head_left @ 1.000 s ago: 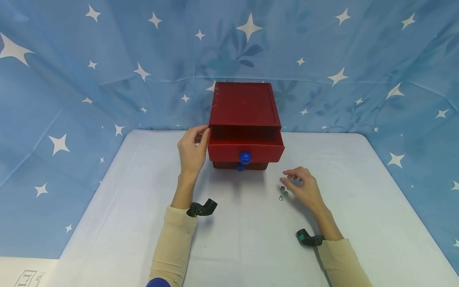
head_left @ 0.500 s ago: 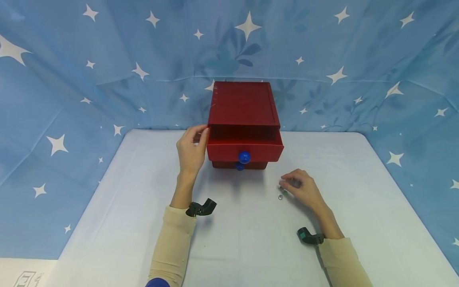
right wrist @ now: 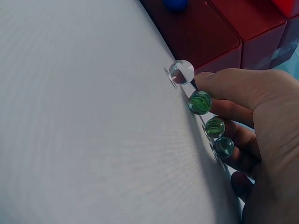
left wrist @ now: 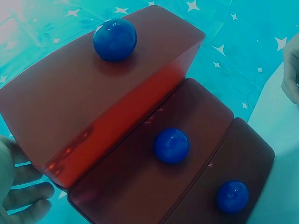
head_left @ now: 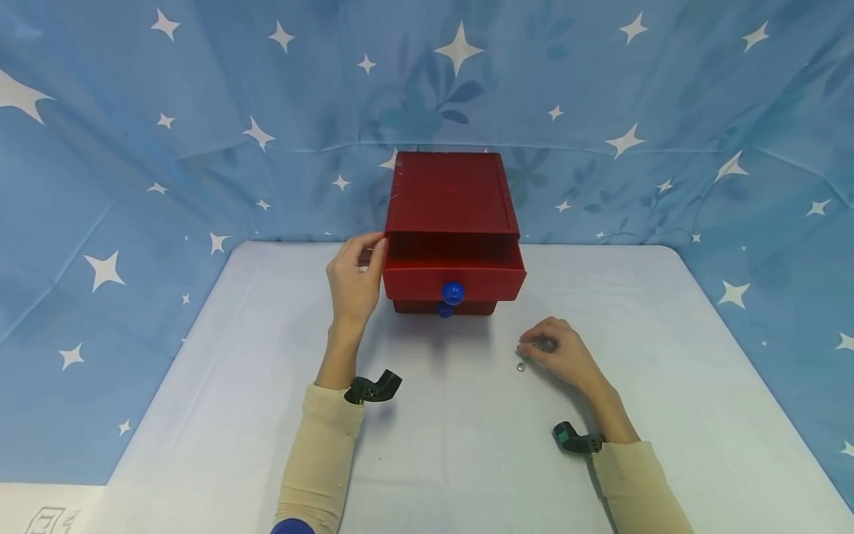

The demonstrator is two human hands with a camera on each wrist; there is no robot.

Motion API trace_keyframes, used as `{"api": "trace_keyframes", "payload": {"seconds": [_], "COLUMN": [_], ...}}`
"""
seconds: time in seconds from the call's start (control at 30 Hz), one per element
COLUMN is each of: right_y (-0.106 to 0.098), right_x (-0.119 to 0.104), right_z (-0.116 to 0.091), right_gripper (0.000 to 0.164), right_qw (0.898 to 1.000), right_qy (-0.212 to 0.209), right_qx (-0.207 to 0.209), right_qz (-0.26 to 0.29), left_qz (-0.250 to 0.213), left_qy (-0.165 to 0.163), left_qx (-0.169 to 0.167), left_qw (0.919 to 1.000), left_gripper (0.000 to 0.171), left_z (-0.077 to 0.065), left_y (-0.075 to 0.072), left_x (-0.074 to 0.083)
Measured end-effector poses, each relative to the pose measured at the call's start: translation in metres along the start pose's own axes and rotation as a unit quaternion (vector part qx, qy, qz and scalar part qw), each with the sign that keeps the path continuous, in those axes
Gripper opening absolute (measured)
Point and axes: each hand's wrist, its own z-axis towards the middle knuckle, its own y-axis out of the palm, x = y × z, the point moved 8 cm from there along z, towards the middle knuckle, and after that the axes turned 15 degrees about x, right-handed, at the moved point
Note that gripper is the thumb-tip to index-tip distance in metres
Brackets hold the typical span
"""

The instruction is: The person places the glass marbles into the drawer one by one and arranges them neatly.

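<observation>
The left hand (head_left: 353, 282) touches the left edge of a red drawer cabinet (head_left: 454, 193) with its fingers loosely extended, clasping nothing. The right hand (head_left: 560, 352) is low over the table with thumb and fingers bent toward each other, only partly parted; whether they pinch anything cannot be told.

A blue star-patterned backdrop (head_left: 300, 185) hangs behind a white-covered table (head_left: 427, 445). On the table's far part stands the cabinet, three drawers high. Its top drawer (head_left: 420, 285) is pulled out; the lower two sit flush. A dark camera is strapped to each wrist. Each drawer front bears a round blue knob (left wrist: 115, 39).

Smallest are the glass marbles, in a row at the right hand's fingertips: a clear marble (right wrist: 181, 72) nearest the cabinet, then a green-swirled marble (right wrist: 200, 102), a yellowish-green marble (right wrist: 215, 127) and a teal marble (right wrist: 224, 147).
</observation>
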Motion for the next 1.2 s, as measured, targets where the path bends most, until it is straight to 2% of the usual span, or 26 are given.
{"api": "trace_keyframes", "payload": {"seconds": [0.53, 1.2], "right_y": [0.0018, 0.0009], "right_x": [-0.0006, 0.0003], "right_z": [-0.0002, 0.0004], "right_gripper": [0.008, 0.005], "right_qw": [1.0, 1.0], "right_qy": [-0.007, -0.019], "right_qx": [-0.008, 0.001], "right_qz": [-0.002, 0.0], "left_qz": [-0.008, -0.002], "left_qy": [0.001, 0.002], "left_qx": [0.003, -0.002], "left_qw": [1.0, 1.0], "left_gripper": [0.023, 0.024], "left_z": [-0.0005, -0.0006], "left_y": [-0.0004, 0.0001], "left_x": [-0.0008, -0.0007]}}
